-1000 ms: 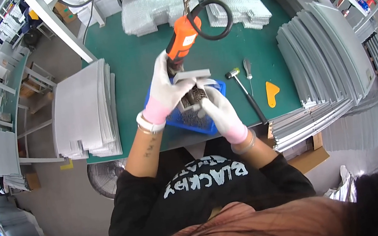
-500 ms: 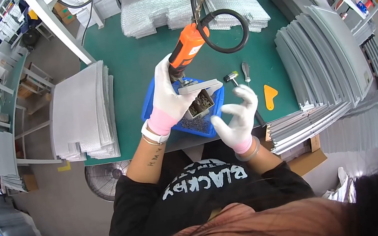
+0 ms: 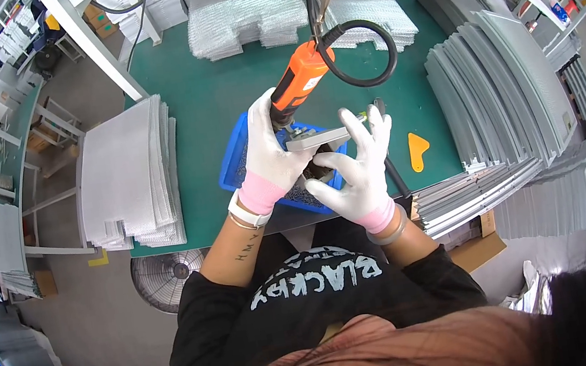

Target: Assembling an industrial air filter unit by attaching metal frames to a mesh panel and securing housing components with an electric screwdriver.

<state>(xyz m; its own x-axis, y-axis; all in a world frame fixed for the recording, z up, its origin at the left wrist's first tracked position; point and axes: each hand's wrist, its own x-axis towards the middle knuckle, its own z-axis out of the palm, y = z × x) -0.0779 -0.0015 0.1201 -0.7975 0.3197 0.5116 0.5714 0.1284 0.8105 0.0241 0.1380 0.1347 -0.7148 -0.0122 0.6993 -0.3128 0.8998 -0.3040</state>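
Much of the work at the centre of the frame was hidden. The left hand (image 3: 268,158), in a white glove with a pink cuff, was wrapped shut around the lower end of an orange power screwdriver (image 3: 299,77), so the tool's tip could not be seen. A black coiled cable (image 3: 363,53) looped off the tool's upper end and ran out of the frame at the top. Just below the tool lay a small grey metal piece (image 3: 318,138), flat and narrow, held up between both hands. The right hand (image 3: 357,172) was spread, fingers fanned upward, its thumb and forefinger pinching the piece's lower edge; what lay under the palm was covered. Beneath the hands sat a blue tray (image 3: 238,158) of small dark screws, mostly blocked from view, on the green counter (image 3: 206,98). Right of the hands, a yellow wedge-shaped scraper (image 3: 418,149) lay flat, and a hammer (image 3: 395,176) showed only part of its dark handle. Stacks of grey sheets (image 3: 128,172) filled the left of the frame, fanned grey panels (image 3: 504,86) the right, and silvery bubble-wrap packs (image 3: 243,6) the top, bent by the lens.
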